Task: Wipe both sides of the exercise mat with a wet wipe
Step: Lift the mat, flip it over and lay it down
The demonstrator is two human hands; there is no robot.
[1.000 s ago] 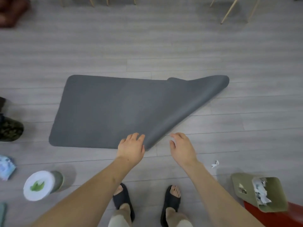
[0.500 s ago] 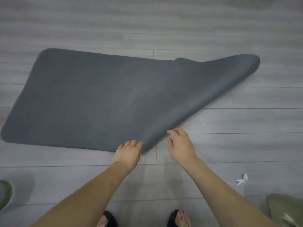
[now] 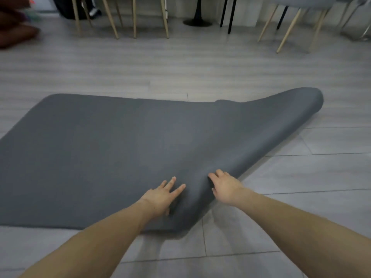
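Observation:
A dark grey exercise mat [image 3: 90,157] lies on the grey plank floor. Its right part is folded over diagonally, leaving a rounded fold [image 3: 281,121] that runs from the far right down to the near edge. My left hand [image 3: 160,195] lies flat on the mat near that edge, fingers spread, holding nothing. My right hand [image 3: 226,187] rests on the near end of the fold, fingers curved over its crest. No wet wipe is in view.
Wooden chair legs [image 3: 112,19] stand along the far side, with more chair legs [image 3: 285,35] at the far right. A black table base [image 3: 197,22] stands between them. A brown cushion [image 3: 14,33] lies at the far left. Bare floor lies right of the fold.
My left hand let go of the mat's corner and now lies flat on the mat. My right hand moved onto the fold. The view came closer and tilted up.

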